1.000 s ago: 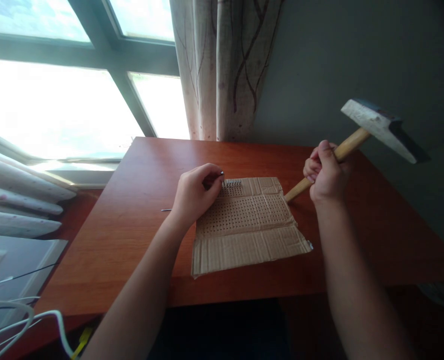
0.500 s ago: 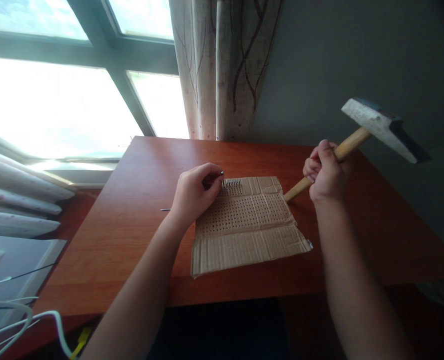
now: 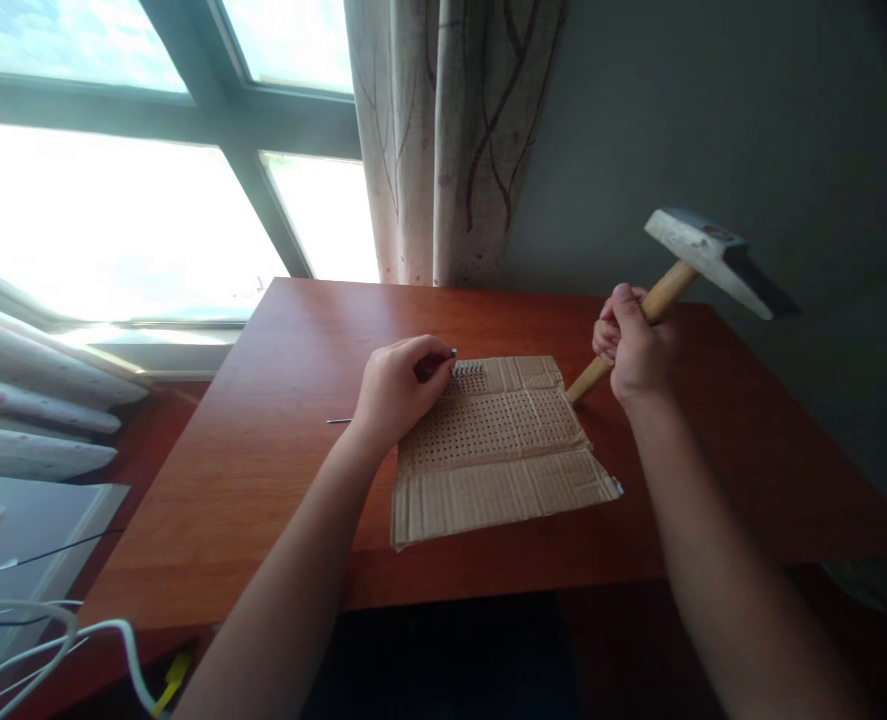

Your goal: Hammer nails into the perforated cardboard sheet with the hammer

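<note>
A sheet of brown cardboard (image 3: 503,480), dotted with rows of small holes, lies on the wooden table. My left hand (image 3: 402,390) rests at its far left corner, with thumb and forefinger pinched on a nail (image 3: 453,352) whose dark head just shows above the fingertips. Beside those fingers, a short row of small dark nails (image 3: 471,369) stands in the cardboard's far edge. My right hand (image 3: 634,345) is closed round the wooden handle of a hammer (image 3: 694,245), its metal head raised above the table on the right, apart from the cardboard.
A thin metal nail (image 3: 339,421) lies on the table (image 3: 248,480) left of my left wrist. Behind the table hang a curtain (image 3: 450,140) and a bright window (image 3: 113,220). White cables (image 3: 124,650) loop at the lower left.
The hammer in my right hand has moved left and slightly down. My left hand keeps its pinch near the same corner, while the whole view has shifted slightly.
</note>
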`<state>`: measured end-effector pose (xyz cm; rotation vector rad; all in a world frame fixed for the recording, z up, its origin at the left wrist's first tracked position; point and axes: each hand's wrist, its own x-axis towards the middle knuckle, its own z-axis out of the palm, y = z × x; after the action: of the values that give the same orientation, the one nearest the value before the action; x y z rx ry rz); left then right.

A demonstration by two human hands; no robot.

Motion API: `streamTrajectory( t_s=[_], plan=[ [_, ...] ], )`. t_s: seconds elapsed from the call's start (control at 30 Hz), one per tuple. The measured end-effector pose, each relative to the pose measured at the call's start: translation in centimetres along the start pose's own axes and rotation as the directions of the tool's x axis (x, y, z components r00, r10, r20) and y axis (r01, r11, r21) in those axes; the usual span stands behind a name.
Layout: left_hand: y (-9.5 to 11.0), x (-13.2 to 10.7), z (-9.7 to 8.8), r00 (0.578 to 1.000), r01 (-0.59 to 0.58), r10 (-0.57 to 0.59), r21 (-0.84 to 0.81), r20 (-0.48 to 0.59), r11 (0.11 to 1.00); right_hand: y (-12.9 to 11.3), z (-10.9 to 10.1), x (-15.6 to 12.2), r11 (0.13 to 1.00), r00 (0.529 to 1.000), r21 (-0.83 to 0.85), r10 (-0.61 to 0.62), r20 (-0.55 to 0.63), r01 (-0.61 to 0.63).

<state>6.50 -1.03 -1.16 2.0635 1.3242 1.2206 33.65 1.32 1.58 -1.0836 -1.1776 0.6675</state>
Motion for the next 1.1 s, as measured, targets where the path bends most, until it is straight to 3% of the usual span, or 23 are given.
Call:
streamTrajectory(
  t_s=[0.1, 0.2, 0.4, 0.5, 0.7, 0.8, 0.97, 1.1],
  plan=[
    [-0.1, -0.1, 0.0, 1.000, -0.003, 0.002, -0.017, -0.011, 1.000, -0.5, 0.3, -0.5, 0.996, 0.990, -0.065, 0.065, 0.123, -0.058],
    [-0.4, -0.2, 0.2, 1.000, -0.011, 0.011, -0.025, -0.013, 1.000, -1.1, 0.1, -1.6, 0.963, 0.947, -0.247, 0.179, 0.268, -0.112],
    [-0.8, -0.3, 0.4, 1.000, -0.027, 0.027, -0.018, -0.015, 0.999, -3.8, 0.0, -2.8, 0.802, 0.810, -0.594, 0.308, 0.500, 0.061],
    [-0.8, -0.3, 0.4, 1.000, -0.028, 0.028, -0.009, -0.007, 1.000, -6.2, 0.8, -2.5, 0.747, 0.789, -0.649, 0.310, 0.531, 0.144],
    [-1.1, -0.3, 0.5, 1.000, -0.023, 0.023, -0.018, -0.014, 1.000, -9.9, 2.7, -1.9, 0.710, 0.813, -0.639, 0.164, 0.558, 0.295],
    [-1.3, -0.3, 0.7, 1.000, -0.015, 0.014, -0.017, -0.014, 1.000, -9.9, 3.5, -2.1, 0.697, 0.807, -0.647, 0.167, 0.566, 0.309],
    [-1.2, -0.3, 0.6, 1.000, -0.001, 0.001, -0.007, -0.003, 1.000, -8.8, 4.3, -2.4, 0.647, 0.740, -0.707, 0.320, 0.592, 0.286],
    [-1.0, -0.3, 0.5, 1.000, -0.001, 0.001, 0.006, -0.002, 1.000, -8.7, 4.2, -2.2, 0.655, 0.768, -0.703, 0.290, 0.571, 0.276]
  ],
)
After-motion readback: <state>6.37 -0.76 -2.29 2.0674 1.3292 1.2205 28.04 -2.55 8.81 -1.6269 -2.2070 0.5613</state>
